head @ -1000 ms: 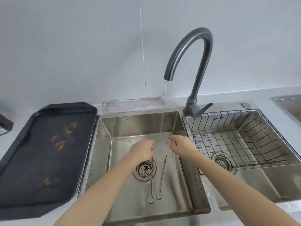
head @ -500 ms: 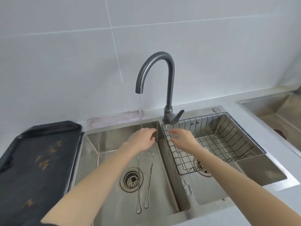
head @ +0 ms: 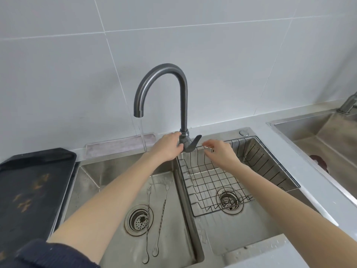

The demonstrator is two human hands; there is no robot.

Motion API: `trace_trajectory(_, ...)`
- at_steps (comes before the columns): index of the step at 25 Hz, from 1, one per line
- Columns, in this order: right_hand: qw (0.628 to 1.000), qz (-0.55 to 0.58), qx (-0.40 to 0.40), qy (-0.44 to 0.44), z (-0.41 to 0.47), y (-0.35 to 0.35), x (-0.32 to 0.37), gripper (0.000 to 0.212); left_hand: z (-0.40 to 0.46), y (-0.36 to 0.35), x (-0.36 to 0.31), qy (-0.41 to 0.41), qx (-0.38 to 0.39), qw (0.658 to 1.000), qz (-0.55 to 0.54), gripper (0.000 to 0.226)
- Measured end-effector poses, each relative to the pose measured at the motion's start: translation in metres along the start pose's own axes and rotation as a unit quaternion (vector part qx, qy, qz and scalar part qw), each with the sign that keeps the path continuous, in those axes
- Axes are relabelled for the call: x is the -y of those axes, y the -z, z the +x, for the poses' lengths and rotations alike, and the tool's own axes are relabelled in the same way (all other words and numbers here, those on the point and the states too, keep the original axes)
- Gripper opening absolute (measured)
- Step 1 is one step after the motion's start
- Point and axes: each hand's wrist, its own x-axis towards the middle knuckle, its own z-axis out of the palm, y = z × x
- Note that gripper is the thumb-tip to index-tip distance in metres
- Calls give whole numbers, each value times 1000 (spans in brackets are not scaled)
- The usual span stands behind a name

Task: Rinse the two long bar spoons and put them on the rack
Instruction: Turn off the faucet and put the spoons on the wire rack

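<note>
Left grip point(head: 167, 147) at faucet point(head: 183, 105), spoons point(head: 154, 219) below.

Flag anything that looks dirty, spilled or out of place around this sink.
The black tray left of the sink carries orange-brown smears. A dark reddish stain sits in the far right basin. Both bar spoons lie loose on the left basin floor.

Left hand point(head: 167, 147) hides the tap base; second tap point(head: 348, 103) cut off at right edge
</note>
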Motion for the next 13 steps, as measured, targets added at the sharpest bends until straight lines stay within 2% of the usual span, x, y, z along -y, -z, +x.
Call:
trace_trajectory(3, 1000, 12, -16, 18, 19, 3, -6, 31, 21, -1, -2, 38, -42, 996, -63, 45)
trace_trajectory(6, 999, 22, -30, 37, 37, 2, -11, 31, 44, -1, -2, 97, -103, 978, -153, 48)
trace_trajectory(13, 996, 58, -43, 44, 75, -12, -22, 21, 90, -3, -5, 152, -174, 946, -225, 56)
